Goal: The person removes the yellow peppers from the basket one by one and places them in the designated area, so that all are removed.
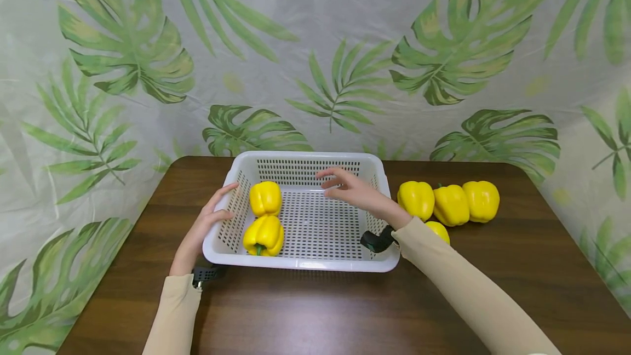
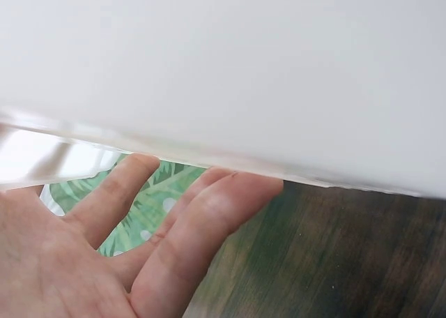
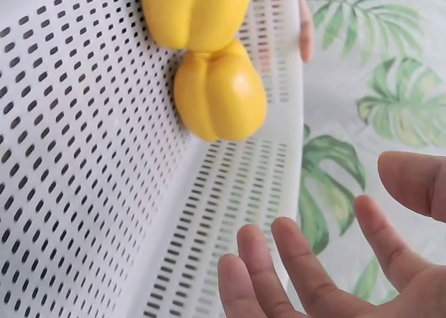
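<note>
A white slotted plastic basket [image 1: 300, 263] stands on the table with two yellow bell peppers [image 1: 266, 199] in its left part, one in front of the other. At the basket's left side is my left hand [image 1: 199, 232], its fairly straight, spread fingers resting across the rim. The left wrist view shows these fingers [image 2: 195, 220] against the basket's edge. Over the basket's right half hovers my right hand [image 1: 357, 193], fingers spread and holding nothing. Its fingers [image 3: 306, 259] are apart from the peppers [image 3: 219, 91] in the right wrist view.
Right of the basket, several more yellow bell peppers [image 1: 451, 204] lie on the brown wooden table [image 1: 305, 311]. One pepper [image 1: 437, 230] is partly hidden by my right sleeve. Behind the table hangs a leaf-patterned cloth [image 1: 345, 141].
</note>
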A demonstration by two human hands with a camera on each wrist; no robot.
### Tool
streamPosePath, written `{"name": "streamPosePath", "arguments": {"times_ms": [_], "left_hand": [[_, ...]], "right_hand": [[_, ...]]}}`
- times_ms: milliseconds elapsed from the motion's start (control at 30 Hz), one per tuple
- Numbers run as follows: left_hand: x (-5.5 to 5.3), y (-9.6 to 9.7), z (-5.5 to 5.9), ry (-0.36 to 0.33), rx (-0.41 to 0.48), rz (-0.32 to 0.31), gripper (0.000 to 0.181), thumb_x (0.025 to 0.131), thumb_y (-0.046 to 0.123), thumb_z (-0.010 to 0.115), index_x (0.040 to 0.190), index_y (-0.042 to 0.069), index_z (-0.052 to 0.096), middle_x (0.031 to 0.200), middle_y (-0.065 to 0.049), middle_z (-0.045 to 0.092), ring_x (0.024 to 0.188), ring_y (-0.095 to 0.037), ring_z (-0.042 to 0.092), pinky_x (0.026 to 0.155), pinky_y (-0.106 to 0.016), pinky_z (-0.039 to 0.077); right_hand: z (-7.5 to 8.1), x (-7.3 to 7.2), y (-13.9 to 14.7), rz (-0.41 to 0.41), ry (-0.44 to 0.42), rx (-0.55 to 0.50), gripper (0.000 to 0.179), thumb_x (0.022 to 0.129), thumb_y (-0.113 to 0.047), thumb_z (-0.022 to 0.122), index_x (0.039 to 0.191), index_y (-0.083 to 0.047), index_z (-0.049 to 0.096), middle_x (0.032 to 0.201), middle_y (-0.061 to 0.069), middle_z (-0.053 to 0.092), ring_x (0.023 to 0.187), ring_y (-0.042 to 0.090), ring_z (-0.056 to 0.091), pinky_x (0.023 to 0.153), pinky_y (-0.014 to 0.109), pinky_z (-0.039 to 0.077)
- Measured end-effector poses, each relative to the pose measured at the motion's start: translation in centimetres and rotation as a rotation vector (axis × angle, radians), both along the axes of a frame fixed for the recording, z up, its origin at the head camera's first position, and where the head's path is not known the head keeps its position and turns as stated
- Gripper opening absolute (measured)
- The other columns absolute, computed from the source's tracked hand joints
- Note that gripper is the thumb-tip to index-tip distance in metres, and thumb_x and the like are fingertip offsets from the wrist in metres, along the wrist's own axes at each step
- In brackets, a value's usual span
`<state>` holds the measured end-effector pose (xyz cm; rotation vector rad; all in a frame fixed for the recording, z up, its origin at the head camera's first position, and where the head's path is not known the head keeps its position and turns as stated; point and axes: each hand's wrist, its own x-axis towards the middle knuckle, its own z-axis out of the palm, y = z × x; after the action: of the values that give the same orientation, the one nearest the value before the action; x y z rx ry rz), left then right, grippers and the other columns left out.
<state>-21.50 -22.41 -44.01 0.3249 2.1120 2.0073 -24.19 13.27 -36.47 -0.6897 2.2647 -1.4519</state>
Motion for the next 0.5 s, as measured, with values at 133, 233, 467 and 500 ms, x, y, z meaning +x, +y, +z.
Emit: {"name": "streamPosePath", "arguments": {"times_ms": [133, 233, 467, 500], "left_hand": [[0.0, 0.0, 0.0, -0.002, 0.001, -0.005, 0.062, 0.092, 0.005, 0.042, 0.150, 0.022, 0.026, 0.155, -0.016, 0.015, 0.121, -0.050, 0.036, 0.082, -0.057, 0.048], [0.0, 0.0, 0.0, 0.000, 0.001, -0.005, 0.062, 0.092, 0.005, 0.042, 0.150, 0.022, 0.026, 0.155, -0.016, 0.015, 0.121, -0.050, 0.036, 0.083, -0.057, 0.048], [0.1, 0.1, 0.2, 0.006, -0.004, -0.003, 0.062, 0.092, 0.005, 0.042, 0.150, 0.022, 0.026, 0.155, -0.016, 0.015, 0.123, -0.050, 0.035, 0.085, -0.059, 0.046], [0.1, 0.1, 0.1, 0.007, -0.004, -0.003, 0.063, 0.092, 0.006, 0.042, 0.150, 0.022, 0.026, 0.155, -0.016, 0.015, 0.123, -0.050, 0.035, 0.085, -0.059, 0.046]], "right_hand": [[-0.4, -0.5, -1.6, 0.012, -0.017, 0.041, 0.046, 0.095, -0.016, 0.055, 0.139, -0.008, 0.043, 0.139, 0.010, 0.046, 0.122, 0.028, 0.047, 0.097, 0.049, 0.040], [-0.7, -0.9, -2.8, 0.026, -0.034, 0.056, 0.047, 0.095, -0.016, 0.055, 0.140, -0.011, 0.044, 0.134, 0.012, 0.049, 0.121, 0.028, 0.048, 0.096, 0.048, 0.041], [-1.5, -1.8, -4.9, 0.066, -0.118, 0.053, 0.050, 0.094, -0.014, 0.055, 0.142, -0.015, 0.040, 0.126, 0.016, 0.053, 0.119, 0.028, 0.046, 0.099, 0.054, 0.037], [-1.6, -1.8, -5.2, 0.072, -0.126, 0.054, 0.050, 0.094, -0.014, 0.055, 0.142, -0.015, 0.040, 0.126, 0.017, 0.052, 0.118, 0.028, 0.047, 0.099, 0.055, 0.037]]}}
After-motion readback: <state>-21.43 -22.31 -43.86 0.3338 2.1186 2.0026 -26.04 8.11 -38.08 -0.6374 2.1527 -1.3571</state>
